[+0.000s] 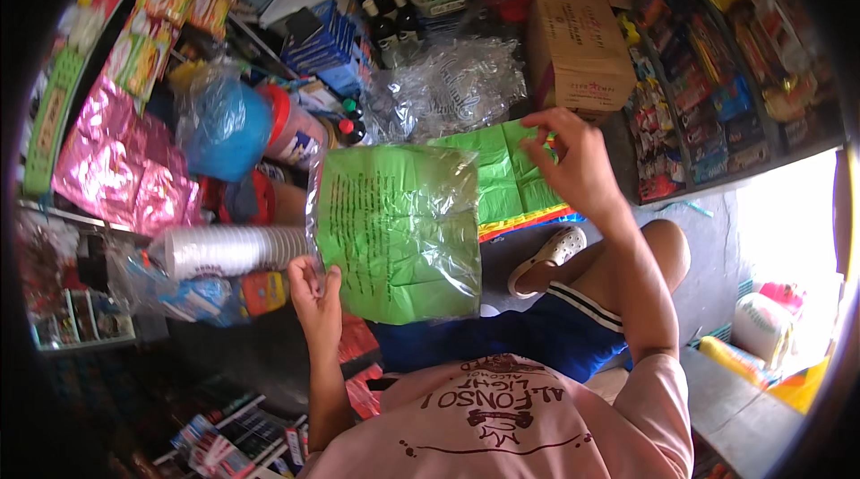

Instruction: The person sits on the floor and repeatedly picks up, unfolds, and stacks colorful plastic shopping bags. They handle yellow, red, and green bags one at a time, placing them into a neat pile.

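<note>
My left hand point(314, 291) grips the lower left edge of a flat clear plastic packet point(403, 230) with a folded green plastic sheet inside. The green surface bears dark printed text, and light glares off the wrapping. Behind the packet, to its right, lies a second folded green plastic piece point(507, 176), with yellow, red and blue plastic layers point(537, 220) showing along its lower edge. Over that piece's upper right corner is my right hand point(578, 156), fingers curved and apart. Whether its fingertips touch the plastic is hard to tell.
Stacked plastic cups point(232, 250) lie left of my left hand. Beyond them stands a red-lidded jar point(292, 123). Crumpled clear plastic point(450, 86) and a cardboard box point(581, 49) sit ahead. Shelves of packaged goods point(719, 82) line the right; pink foil packs point(124, 156) hang left.
</note>
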`<state>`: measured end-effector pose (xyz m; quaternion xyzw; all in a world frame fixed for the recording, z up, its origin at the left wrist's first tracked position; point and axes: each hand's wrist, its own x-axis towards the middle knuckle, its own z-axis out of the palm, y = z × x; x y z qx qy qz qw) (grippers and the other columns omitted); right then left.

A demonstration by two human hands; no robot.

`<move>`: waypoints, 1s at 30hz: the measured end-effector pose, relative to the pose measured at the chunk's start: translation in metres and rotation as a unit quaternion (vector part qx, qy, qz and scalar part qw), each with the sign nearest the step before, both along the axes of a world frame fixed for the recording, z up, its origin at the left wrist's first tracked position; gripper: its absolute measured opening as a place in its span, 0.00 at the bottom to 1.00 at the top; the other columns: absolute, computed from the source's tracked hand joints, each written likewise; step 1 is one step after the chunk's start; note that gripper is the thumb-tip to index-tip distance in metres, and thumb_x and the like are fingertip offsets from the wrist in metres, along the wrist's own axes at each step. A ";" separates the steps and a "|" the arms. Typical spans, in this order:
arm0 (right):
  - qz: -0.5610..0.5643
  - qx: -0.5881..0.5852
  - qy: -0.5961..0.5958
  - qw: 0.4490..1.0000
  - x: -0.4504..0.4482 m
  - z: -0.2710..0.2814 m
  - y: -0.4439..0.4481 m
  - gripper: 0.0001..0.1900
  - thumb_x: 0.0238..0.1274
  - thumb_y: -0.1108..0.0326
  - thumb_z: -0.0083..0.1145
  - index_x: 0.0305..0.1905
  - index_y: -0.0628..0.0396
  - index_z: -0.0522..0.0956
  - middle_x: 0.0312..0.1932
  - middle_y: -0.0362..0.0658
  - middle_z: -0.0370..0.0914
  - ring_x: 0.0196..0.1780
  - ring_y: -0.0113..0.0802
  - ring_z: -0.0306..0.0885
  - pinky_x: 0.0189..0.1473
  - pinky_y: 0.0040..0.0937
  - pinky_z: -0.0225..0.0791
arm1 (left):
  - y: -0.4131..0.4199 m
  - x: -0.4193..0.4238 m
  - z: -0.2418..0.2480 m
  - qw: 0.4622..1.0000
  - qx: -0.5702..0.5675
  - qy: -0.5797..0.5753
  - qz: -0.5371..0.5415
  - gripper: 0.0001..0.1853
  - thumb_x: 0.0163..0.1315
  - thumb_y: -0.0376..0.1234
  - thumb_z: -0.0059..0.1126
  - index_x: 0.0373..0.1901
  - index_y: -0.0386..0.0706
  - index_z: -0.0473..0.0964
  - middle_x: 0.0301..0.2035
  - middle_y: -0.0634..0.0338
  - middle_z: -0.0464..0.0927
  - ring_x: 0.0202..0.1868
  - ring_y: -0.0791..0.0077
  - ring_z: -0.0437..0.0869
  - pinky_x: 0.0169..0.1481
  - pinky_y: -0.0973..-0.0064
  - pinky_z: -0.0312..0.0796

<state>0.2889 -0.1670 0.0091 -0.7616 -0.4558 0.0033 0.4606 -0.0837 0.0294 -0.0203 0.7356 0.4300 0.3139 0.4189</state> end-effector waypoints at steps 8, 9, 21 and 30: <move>0.235 -0.084 0.015 0.968 -0.106 0.020 0.064 0.22 0.70 0.60 0.66 0.63 0.57 0.77 0.59 0.54 0.80 0.45 0.57 0.87 0.50 0.51 0.81 | -0.016 0.060 0.068 0.913 0.320 0.177 -0.177 0.48 0.55 0.34 0.72 0.78 0.39 0.60 0.77 0.38 0.55 0.79 0.38 0.56 0.81 0.34 0.47; 0.252 -0.129 0.022 0.959 -0.107 0.023 0.068 0.22 0.70 0.58 0.66 0.62 0.57 0.77 0.57 0.54 0.82 0.47 0.57 0.87 0.50 0.51 0.81 | -0.016 0.065 0.067 0.904 0.322 0.195 -0.204 0.49 0.55 0.36 0.73 0.79 0.39 0.60 0.78 0.39 0.55 0.80 0.38 0.56 0.80 0.31 0.46; 0.299 -0.202 0.161 0.919 -0.082 0.011 0.067 0.18 0.67 0.54 0.68 0.46 0.60 0.84 0.34 0.54 0.86 0.40 0.51 0.87 0.45 0.47 0.76 | -0.018 0.093 0.042 0.894 0.334 0.245 -0.172 0.50 0.53 0.43 0.78 0.78 0.47 0.64 0.79 0.45 0.55 0.80 0.39 0.56 0.77 0.20 0.40; 0.218 -0.219 0.241 0.920 -0.097 0.028 0.069 0.13 0.67 0.59 0.66 0.40 0.61 0.87 0.31 0.56 0.86 0.38 0.55 0.87 0.44 0.47 0.76 | -0.018 0.111 0.035 0.898 0.313 0.257 -0.173 0.48 0.51 0.38 0.77 0.77 0.51 0.67 0.80 0.48 0.54 0.82 0.41 0.54 0.76 0.16 0.36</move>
